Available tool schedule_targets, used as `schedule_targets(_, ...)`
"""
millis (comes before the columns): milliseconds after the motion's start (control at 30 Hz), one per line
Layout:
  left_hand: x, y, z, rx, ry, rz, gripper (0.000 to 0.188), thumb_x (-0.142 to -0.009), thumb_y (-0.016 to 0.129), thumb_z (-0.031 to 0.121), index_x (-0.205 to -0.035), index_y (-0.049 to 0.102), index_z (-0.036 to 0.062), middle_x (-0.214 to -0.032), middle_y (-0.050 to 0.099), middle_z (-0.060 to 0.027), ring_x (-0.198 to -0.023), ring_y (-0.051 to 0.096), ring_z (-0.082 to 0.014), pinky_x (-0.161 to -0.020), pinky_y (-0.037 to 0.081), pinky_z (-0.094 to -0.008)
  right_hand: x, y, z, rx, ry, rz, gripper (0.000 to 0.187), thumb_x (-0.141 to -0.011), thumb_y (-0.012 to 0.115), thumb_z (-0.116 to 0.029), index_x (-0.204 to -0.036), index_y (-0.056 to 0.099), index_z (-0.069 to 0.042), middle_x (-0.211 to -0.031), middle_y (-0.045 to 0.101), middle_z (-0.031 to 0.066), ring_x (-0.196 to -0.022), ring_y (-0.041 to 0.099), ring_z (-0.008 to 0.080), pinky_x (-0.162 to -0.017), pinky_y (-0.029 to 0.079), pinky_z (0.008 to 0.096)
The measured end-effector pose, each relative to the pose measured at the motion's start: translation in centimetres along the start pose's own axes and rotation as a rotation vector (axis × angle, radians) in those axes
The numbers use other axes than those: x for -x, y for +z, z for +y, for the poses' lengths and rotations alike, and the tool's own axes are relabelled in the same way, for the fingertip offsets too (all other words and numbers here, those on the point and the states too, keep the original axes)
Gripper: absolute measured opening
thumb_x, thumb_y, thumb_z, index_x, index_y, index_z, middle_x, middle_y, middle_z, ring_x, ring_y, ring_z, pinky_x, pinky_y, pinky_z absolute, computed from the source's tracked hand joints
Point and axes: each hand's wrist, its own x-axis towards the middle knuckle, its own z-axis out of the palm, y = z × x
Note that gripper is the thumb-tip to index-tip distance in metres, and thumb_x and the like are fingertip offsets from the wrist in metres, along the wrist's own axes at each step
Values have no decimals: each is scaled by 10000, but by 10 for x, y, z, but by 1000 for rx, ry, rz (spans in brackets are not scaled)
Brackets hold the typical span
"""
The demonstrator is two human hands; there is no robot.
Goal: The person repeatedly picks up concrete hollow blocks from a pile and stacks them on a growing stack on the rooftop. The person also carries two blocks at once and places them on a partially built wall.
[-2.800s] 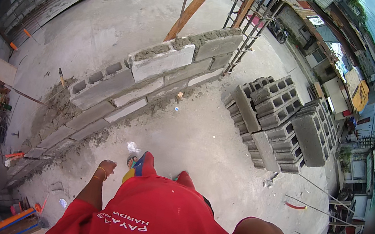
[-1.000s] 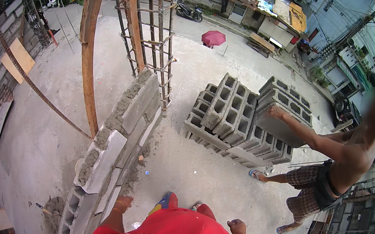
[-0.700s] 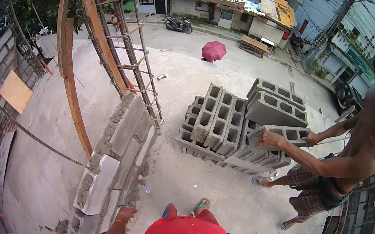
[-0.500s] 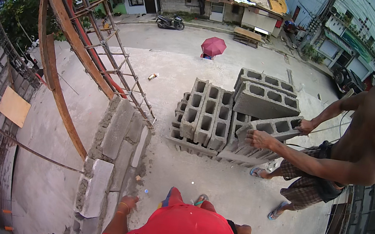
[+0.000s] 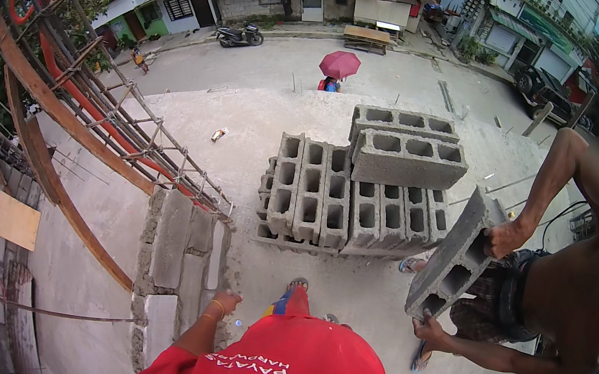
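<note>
My left hand (image 5: 225, 303) hangs beside the low block wall (image 5: 171, 245) on my left, loosely open, with nothing seen in it. A band circles that wrist. My right hand is hidden behind my red shirt (image 5: 286, 373). In front of me stands a stack of grey hollow concrete blocks (image 5: 408, 169), several on edge with their holes facing up. To my right, a co-worker (image 5: 576, 270) grips one hollow concrete block (image 5: 453, 258) with both hands, holding it tilted and clear of the stack.
Steel rebar cages (image 5: 131, 113) and a curved wooden plank (image 5: 69, 205) lean at the left. A plywood piece (image 5: 16, 220) lies by the far-left wall. Beyond the concrete slab (image 5: 248, 116), a person under a red umbrella (image 5: 340, 64) is on the street, with a parked motorcycle (image 5: 240, 35) behind.
The co-worker has lifted the hollow concrete block off the stack and swung it toward the near right. My left hand has risen slightly; my right hand has gone out of sight.
</note>
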Motion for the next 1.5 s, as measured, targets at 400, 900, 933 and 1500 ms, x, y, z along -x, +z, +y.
schedule_targets(400,-150,-157,2,983,-277,66,342,-921,676,313,-1075,694,9,-864,685,-77,-723,616,-179,-679,495,-351,55,51,-103,-558,369,141,305,-922,668,-227,-1023,655,61,-759,678,135,-552,639,203,-485,504,323)
schedule_targets(900,-70,-64,-91,903,-523,-111,371,-937,609,376,-1137,644,65,-1033,668,-70,-793,632,-212,-632,468,-370,-27,-20,-207,-522,145,186,366,-949,650,-251,-1083,643,90,-800,687,138,-715,673,201,-603,562,324)
schedule_targets(933,-52,-55,-93,874,-500,-69,355,-922,631,353,-1093,663,45,-982,681,-88,-763,634,-217,-629,480,-380,-47,-32,-227,-498,61,160,350,-949,658,-245,-1087,637,76,-805,677,138,-701,659,176,-576,551,303)
schedule_targets(1500,26,-92,-223,1117,-609,48,430,-966,596,339,-1283,571,48,-1191,665,-137,-972,661,-285,-702,502,-396,-223,-120,-661,-1191,65,565,893,-956,612,-419,-1583,89,-58,-1590,230,244,-1394,382,440,-1089,405,554)
